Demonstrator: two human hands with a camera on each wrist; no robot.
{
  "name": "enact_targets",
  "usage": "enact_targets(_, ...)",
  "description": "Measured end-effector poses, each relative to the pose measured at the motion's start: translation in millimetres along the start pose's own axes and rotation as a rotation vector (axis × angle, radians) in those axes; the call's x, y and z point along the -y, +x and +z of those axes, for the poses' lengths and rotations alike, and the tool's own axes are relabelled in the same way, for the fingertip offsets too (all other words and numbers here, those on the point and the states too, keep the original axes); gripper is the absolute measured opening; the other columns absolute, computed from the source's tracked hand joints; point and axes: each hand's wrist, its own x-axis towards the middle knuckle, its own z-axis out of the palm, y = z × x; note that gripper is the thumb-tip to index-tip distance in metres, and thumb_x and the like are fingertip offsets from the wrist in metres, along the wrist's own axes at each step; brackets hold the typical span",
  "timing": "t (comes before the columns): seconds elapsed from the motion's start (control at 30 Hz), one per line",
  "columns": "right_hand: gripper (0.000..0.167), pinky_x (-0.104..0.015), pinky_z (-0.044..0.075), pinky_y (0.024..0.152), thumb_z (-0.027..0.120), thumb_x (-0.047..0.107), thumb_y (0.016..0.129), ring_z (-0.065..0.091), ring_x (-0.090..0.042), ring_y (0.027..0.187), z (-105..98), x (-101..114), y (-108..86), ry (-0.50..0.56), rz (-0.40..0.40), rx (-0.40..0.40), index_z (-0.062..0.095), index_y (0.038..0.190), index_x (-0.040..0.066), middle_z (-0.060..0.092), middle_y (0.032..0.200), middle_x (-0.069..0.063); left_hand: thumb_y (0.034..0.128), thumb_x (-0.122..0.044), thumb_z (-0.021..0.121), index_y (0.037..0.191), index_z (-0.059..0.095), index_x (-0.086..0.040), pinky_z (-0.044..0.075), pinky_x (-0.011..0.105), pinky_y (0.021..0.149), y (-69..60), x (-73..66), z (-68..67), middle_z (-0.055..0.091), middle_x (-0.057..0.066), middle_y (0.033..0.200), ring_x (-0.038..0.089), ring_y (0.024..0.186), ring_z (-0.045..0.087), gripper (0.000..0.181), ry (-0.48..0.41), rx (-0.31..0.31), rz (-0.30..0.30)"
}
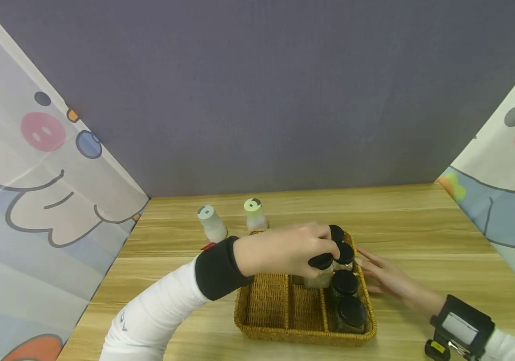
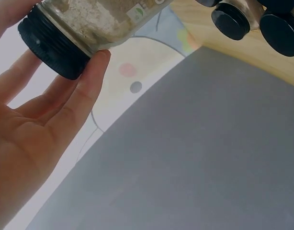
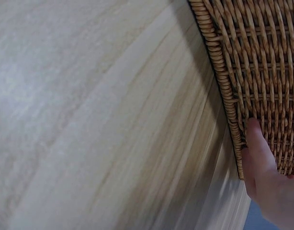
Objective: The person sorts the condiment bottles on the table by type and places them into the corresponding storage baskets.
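My left hand [image 1: 291,250] grips a glass jar by its black lid, over the middle of a wicker basket [image 1: 302,337]. In the left wrist view the jar [image 2: 106,21] is tilted, with a pale, flaky or powdery filling and a small label. Thumb and fingers hold the lid's edge. My right hand [image 1: 385,281] rests its extended fingers against the basket's right outer wall, also seen in the right wrist view on the woven side [image 3: 266,72]. Several black-lidded jars [image 1: 352,311] stand in a row in the basket's right compartment.
Behind the basket stand a white shaker-like bottle [image 1: 212,225] and another with a yellowish-green top [image 1: 255,213]. A small red item [image 1: 208,246] lies near the left forearm. A grey panel [image 1: 284,100] borders the wooden table [image 1: 419,215] at the back; cartoon-printed sheets flank it.
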Motion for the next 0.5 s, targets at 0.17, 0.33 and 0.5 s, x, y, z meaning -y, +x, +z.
enact_targets(0.17, 0.065, -0.044, 0.047, 0.084, 0.037, 0.030, 0.096, 0.040, -0.035, 0.117, 0, 0, 0.4, 0.004, 0.001, 0.003, -0.002, 0.142, 0.005, 0.008, 0.139, -0.034, 0.0832, -0.021, 0.061, 0.106, 0.059, -0.015, 0.037, 0.012, 0.066, 0.3, -5.8, 0.9, 0.049, -0.001, 0.089, 0.009, 0.076, 0.044, 0.024, 0.068, 0.042, 0.009)
enact_targets(0.33, 0.065, -0.045, 0.047, 0.084, 0.038, 0.031, 0.095, 0.032, -0.043, 0.120, 0, 1, -0.1, -0.007, 0.015, -0.011, 0.000, 0.142, 0.006, 0.004, 0.139, -0.034, 0.0836, -0.025, 0.061, 0.109, 0.059, -0.016, 0.037, 0.012, 0.068, -0.5, -11.7, 4.0, 0.050, -0.002, 0.090, 0.008, 0.076, 0.045, 0.027, 0.135, 0.077, 0.005)
enact_targets(0.5, 0.066, -0.045, 0.047, 0.084, 0.039, 0.031, 0.095, 0.031, -0.043, 0.121, 1, 2, -0.3, -0.008, 0.021, -0.026, 0.001, 0.142, 0.006, 0.005, 0.140, -0.033, 0.0826, -0.025, 0.062, 0.109, 0.059, -0.016, 0.037, 0.010, 0.066, -2.0, -14.6, 9.4, 0.050, -0.002, 0.091, 0.008, 0.077, 0.045, 0.029, 0.157, 0.080, 0.009)
